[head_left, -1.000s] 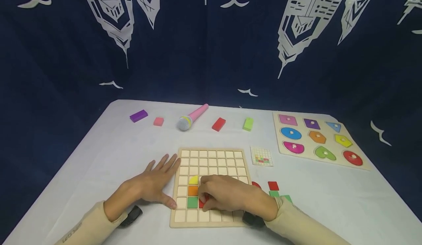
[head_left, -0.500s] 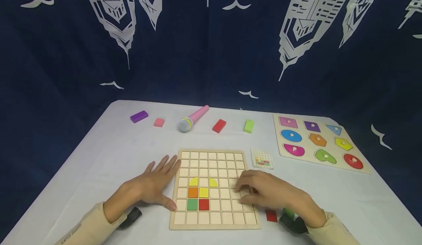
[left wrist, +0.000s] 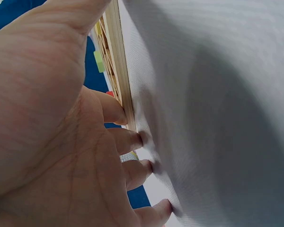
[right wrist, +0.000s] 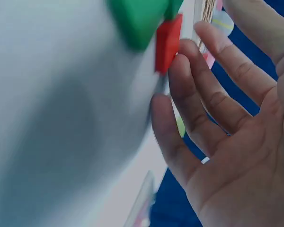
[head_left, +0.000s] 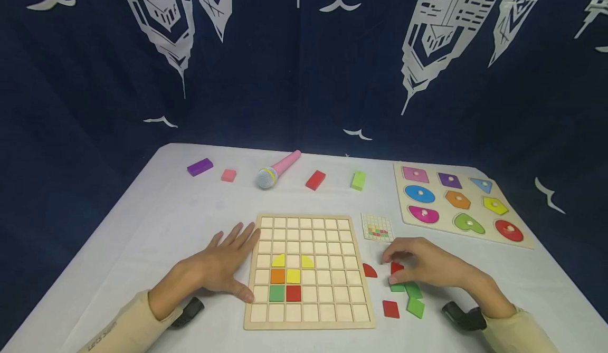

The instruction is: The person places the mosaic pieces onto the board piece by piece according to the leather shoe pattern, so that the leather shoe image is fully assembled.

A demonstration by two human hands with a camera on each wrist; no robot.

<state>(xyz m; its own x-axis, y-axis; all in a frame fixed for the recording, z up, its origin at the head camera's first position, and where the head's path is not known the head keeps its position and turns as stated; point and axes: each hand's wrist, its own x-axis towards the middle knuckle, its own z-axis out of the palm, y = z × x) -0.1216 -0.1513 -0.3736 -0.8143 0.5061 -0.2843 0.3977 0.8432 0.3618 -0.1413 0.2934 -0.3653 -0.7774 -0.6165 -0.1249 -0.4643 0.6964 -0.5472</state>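
Note:
A wooden grid board (head_left: pixel 332 293) lies in front of me. Several tiles fill cells at its left: an orange square (head_left: pixel 277 276), a green square (head_left: pixel 277 293), a red square (head_left: pixel 293 293), a yellow square (head_left: pixel 293 277) and two yellow rounded tiles (head_left: pixel 307 261). My left hand (head_left: pixel 216 266) is spread along the board's left edge, its fingertips and thumb right at the rim. Right of the board, my right hand (head_left: pixel 427 263) is over a red tile (head_left: pixel 397 267), thumb and fingers apart on either side of it. The right wrist view shows fingertips beside this red tile (right wrist: pixel 168 45).
Near the right hand lie green tiles (head_left: pixel 415 307), a red square (head_left: pixel 391 309) and a red quarter-round (head_left: pixel 369 270). A pattern card (head_left: pixel 378 228) is above them. Behind are a toy microphone (head_left: pixel 277 170), coloured blocks (head_left: pixel 315 180) and a knobbed shape puzzle (head_left: pixel 444 216).
My right hand has left the red square in the board's grid and moved right, past the board's edge, to the loose tiles. The left hand has stayed in place.

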